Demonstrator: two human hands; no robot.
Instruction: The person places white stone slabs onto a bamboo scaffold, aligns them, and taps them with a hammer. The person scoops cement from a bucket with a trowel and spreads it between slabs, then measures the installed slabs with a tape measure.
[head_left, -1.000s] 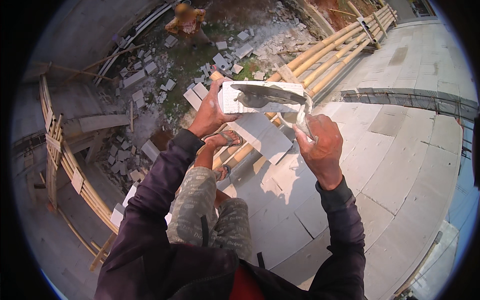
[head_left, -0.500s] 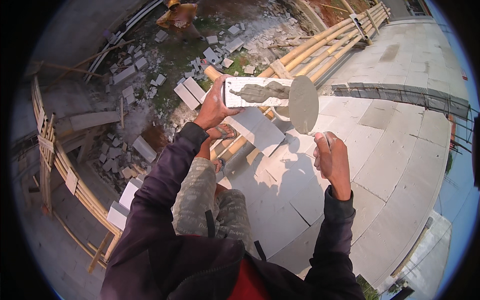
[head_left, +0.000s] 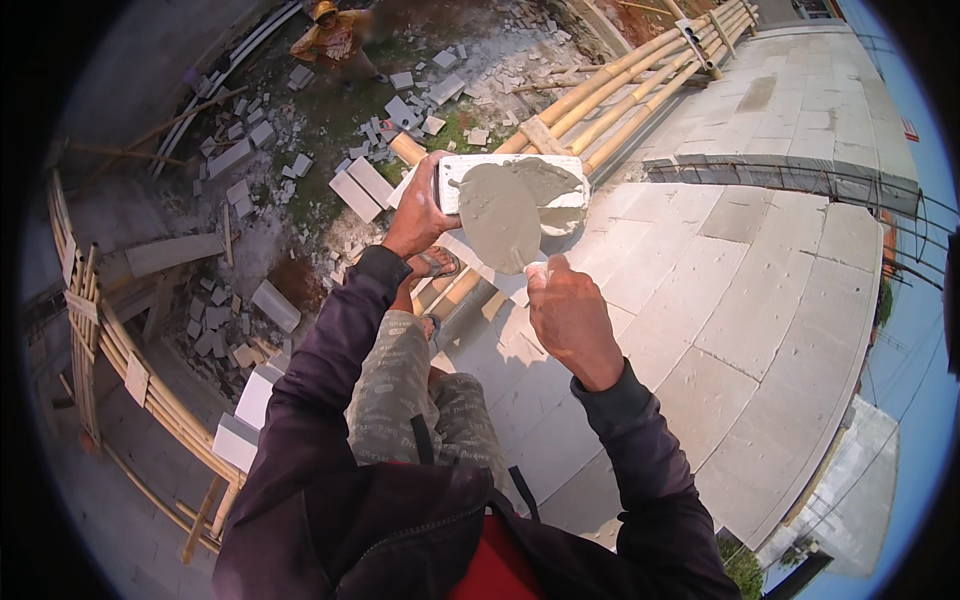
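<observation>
My left hand [head_left: 420,210] grips the left end of a white aerated block [head_left: 452,168], held up in front of me. Grey mortar [head_left: 545,180] lies along its top face. An oval trowel blade [head_left: 500,225], coated in mortar, overlaps the block's lower middle. My right hand [head_left: 565,315] is closed on the trowel's handle, below the blade. My sandalled feet [head_left: 435,262] show beside bamboo poles under the block.
Bamboo scaffolding [head_left: 660,60] runs to the upper right, with another stretch [head_left: 150,380] at left. A curved block wall [head_left: 760,320] fills the right. A person in yellow [head_left: 330,40] stands below among rubble [head_left: 255,150]. Loose blocks [head_left: 245,430] sit lower left.
The trowel blade has swung from the block's right end leftward across its front, and my right hand has moved left with it. The block and my left hand have shifted slightly left in view.
</observation>
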